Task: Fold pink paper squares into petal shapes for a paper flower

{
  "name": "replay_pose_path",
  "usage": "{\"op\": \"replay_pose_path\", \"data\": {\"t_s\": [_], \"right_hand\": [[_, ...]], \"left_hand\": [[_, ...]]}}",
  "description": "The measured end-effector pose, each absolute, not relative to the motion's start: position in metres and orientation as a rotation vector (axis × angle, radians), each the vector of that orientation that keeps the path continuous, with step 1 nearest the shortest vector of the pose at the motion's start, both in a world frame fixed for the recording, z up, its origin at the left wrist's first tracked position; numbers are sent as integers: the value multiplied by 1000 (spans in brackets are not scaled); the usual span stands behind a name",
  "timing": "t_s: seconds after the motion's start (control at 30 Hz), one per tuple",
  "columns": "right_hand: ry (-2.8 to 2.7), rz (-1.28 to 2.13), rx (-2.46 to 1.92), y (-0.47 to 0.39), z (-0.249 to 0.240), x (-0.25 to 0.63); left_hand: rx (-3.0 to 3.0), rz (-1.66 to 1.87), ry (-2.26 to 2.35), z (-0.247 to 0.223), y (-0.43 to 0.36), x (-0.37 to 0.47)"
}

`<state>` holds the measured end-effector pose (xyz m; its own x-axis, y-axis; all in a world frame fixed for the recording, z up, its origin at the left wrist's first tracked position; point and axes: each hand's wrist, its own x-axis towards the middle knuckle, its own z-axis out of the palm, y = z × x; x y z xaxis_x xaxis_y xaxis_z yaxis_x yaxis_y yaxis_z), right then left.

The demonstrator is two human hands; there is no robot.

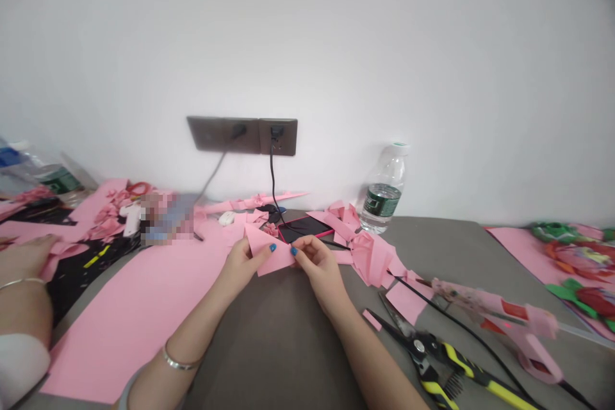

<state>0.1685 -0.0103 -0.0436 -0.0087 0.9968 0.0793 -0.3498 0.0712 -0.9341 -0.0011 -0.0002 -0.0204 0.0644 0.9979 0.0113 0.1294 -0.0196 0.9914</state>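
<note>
Both hands pinch one small piece of folded pink paper [270,254] above the grey table. My left hand [246,267] grips its left part, thumb on top. My right hand [317,269] holds the right corner between thumb and fingers. A dark phone with a red edge [307,228] lies just behind the hands. To the right sits a folded pink paper flower [371,257], beside a loose pink paper square [408,298]. A large pink sheet [139,314] spreads out under and left of my left forearm.
Scissors with yellow-black handles [419,347] and a pink glue gun [514,320] with its cable lie at right. A water bottle [382,195] stands by the wall. A socket plate [278,136] feeds black cords. Another person's arm [26,282] rests at far left. Finished paper flowers [586,259] lie far right.
</note>
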Motion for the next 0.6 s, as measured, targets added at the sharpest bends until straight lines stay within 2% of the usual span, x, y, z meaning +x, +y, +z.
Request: {"op": "replay_pose_path", "data": {"t_s": [0.6], "right_hand": [[-1174,1178,-922,-11,-43,166]], "left_hand": [[1459,1166,1382,-16,0,0]]}}
